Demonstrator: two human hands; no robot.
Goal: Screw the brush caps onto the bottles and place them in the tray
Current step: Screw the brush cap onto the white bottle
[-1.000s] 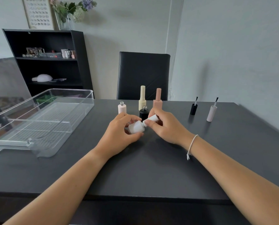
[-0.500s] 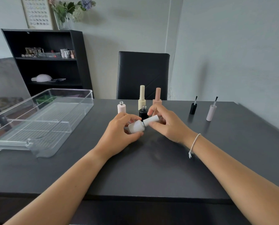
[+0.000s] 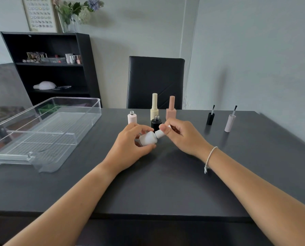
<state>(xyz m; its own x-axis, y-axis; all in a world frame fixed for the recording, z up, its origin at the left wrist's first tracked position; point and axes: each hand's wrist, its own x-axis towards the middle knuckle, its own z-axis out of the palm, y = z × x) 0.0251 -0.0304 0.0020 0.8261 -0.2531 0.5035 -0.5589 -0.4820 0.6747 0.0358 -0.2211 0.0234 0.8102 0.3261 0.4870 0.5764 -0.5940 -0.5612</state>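
My left hand (image 3: 130, 144) grips a round white bottle (image 3: 148, 138), tilted with its neck toward the right. My right hand (image 3: 182, 135) pinches the white brush cap (image 3: 161, 133) seated on that neck. Behind them stand an uncapped pale pink bottle (image 3: 132, 118), an uncapped black bottle (image 3: 156, 122), a capped cream bottle (image 3: 154, 107) and a capped dusty pink bottle (image 3: 171, 109). A black brush cap (image 3: 210, 118) and a pale lilac brush cap (image 3: 229, 122) stand brush-up at the right. The clear plastic tray (image 3: 47, 160) sits at the left with nothing in it.
The dark table (image 3: 166, 183) ends at a front edge near me. A black chair (image 3: 155, 82) stands behind it, a black shelf (image 3: 47, 68) with small items at the back left, and a wall runs close along the table's right side.
My right hand has shifted its fingers around the white cap, turning it on the bottle. The left hand keeps the bottle in the same place.
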